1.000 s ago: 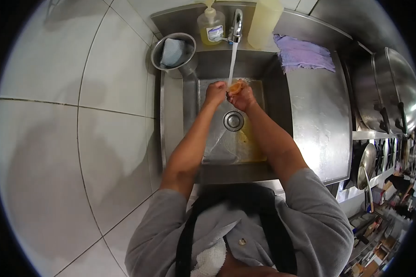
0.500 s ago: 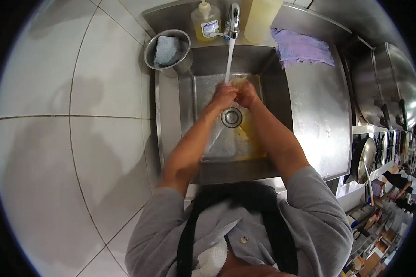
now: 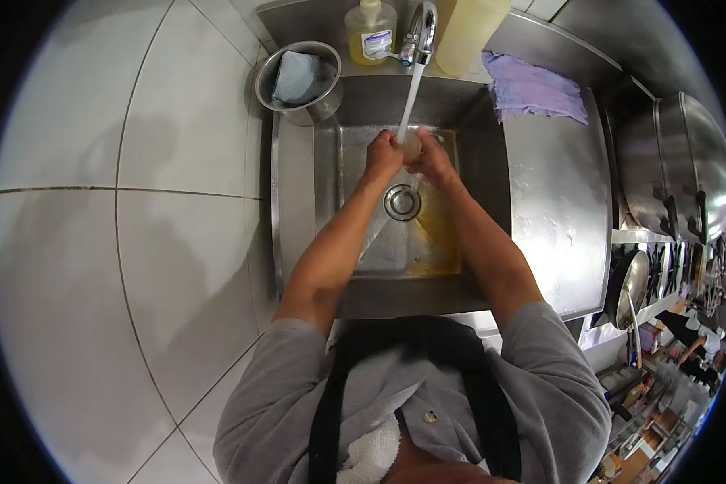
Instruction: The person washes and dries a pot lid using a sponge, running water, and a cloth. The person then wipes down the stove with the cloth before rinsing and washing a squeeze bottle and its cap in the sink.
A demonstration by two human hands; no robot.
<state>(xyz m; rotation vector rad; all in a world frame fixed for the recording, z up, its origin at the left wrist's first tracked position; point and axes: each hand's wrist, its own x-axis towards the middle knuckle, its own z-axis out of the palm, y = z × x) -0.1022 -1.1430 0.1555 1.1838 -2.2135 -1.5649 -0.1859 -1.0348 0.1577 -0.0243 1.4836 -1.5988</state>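
Both my hands are over the steel sink (image 3: 379, 258), under the stream from the running faucet (image 3: 423, 32). Between them is a small, pale, roundish, see-through-looking thing (image 3: 412, 147), whose kind I cannot tell. My left hand (image 3: 384, 153) grips its left side, fingers curled in against it. On the opposite side my right hand (image 3: 434, 159) has its fingers bent around the edge. Water falls onto the thing and runs off below, above the drain (image 3: 402, 202). Yellowish liquid spreads over the sink floor right of the drain.
A steel pot (image 3: 323, 106) with a grey-blue cloth stands at the sink's left back corner. Behind are a soap pump bottle (image 3: 371, 36) and a tall yellowish container (image 3: 469, 36). A purple towel (image 3: 532, 87) lies on the right counter (image 3: 561, 210); large pots (image 3: 682, 165) stand beyond.
My hands have moved slightly apart, and the pale thing between them shows more fully, with water now running off beneath it. The camera view has shifted a little.
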